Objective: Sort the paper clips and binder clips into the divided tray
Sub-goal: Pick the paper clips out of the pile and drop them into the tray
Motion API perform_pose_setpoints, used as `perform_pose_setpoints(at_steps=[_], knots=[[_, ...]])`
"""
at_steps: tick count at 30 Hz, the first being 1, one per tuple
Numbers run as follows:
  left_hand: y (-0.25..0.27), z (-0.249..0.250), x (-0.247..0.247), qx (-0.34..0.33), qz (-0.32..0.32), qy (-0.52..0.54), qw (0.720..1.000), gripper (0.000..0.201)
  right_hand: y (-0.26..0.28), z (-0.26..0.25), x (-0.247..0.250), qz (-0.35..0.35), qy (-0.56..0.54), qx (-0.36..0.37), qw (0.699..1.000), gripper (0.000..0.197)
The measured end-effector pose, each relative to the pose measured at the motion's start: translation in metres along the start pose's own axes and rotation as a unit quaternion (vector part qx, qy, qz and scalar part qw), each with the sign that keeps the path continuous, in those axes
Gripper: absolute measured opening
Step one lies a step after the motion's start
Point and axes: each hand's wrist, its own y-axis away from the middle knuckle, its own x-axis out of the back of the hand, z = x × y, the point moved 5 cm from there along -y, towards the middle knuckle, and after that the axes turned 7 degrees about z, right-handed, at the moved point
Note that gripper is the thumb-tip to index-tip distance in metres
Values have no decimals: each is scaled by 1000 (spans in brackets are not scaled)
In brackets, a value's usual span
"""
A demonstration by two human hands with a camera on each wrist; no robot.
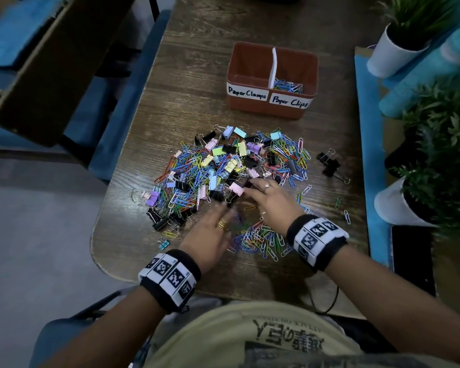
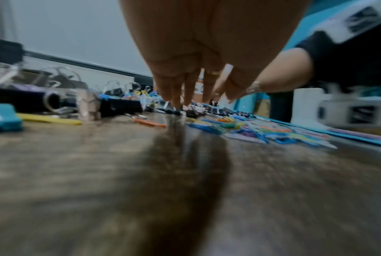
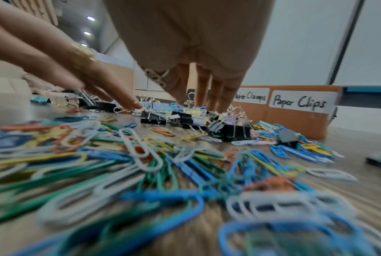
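Note:
A mixed pile of coloured paper clips and binder clips (image 1: 231, 168) lies mid-table. Behind it stands the brown divided tray (image 1: 250, 107), labelled "Paper Clamps" on the left and "Paper Clips" on the right; paper clips (image 1: 287, 86) lie in the right compartment. A separate heap of paper clips (image 1: 260, 240) sits near the front, between my wrists. My left hand (image 1: 227, 209) reaches into the pile's near edge with straight, blurred fingers (image 2: 176, 97). My right hand (image 1: 250, 192) is beside it, its straight fingers (image 3: 202, 90) touching black and pink binder clips (image 3: 185, 117). Neither hand holds anything.
Black binder clips (image 1: 329, 163) lie apart at the right and a small blue one (image 1: 164, 244) at the front left. A blue mat (image 1: 367, 155), potted plants (image 1: 398, 49) (image 1: 404, 203) and a phone (image 1: 412, 258) line the right side. A chair (image 1: 51, 67) stands left of the table.

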Motion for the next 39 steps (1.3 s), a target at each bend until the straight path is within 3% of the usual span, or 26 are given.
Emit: perform_pose_setpoints(at_steps=[2, 5, 7, 10, 12, 15, 17, 19, 21, 24, 28, 30, 32, 36, 39], knots=[[-4, -13, 2, 64, 2, -12, 998, 52, 16, 14, -2, 13, -15, -48, 999, 57], [-6, -21, -8, 109, -54, -34, 992, 62, 40, 20, -19, -54, -4, -53, 997, 60], [-4, -17, -18, 89, -77, -36, 992, 65, 50, 15, -34, -76, -39, -17, 996, 63], [5, 2, -30, -19, -114, 1, 993, 75, 60, 8, -37, -18, -91, 30, 995, 60], [7, 11, -40, -91, -126, -40, 987, 76, 69, 23, -25, 24, -105, -33, 994, 57], [-4, 15, -45, -107, -135, -81, 982, 72, 91, 71, -15, 84, -70, -212, 971, 63], [-13, 19, -43, -109, -124, -81, 983, 74, 102, 96, -23, 34, -76, -337, 938, 70], [-23, 26, -42, -133, -81, -86, 984, 74, 105, 101, -32, 1, -87, -371, 925, 70], [-30, 35, -35, -145, -42, -101, 983, 72, 98, 88, -34, 7, -104, -320, 942, 66], [-32, 41, -21, -106, -81, -68, 989, 60, 90, 64, -33, -5, -164, -225, 961, 58], [-54, 43, 14, -60, 70, -54, 994, 26, 80, 66, -16, 72, -183, -213, 957, 52], [-69, 44, 12, -69, 41, -89, 993, 23, 67, 63, -17, 54, -172, -197, 964, 52], [-79, 40, 6, -87, -12, -137, 987, 33, 55, 53, -23, 7, -159, -158, 975, 51], [-80, 13, 10, -72, -24, -167, 983, 36, 51, 27, -33, -51, -149, -87, 984, 44], [-72, -1, 22, -47, -27, -153, 987, 34, 56, 19, -31, -23, -173, -67, 982, 37]])
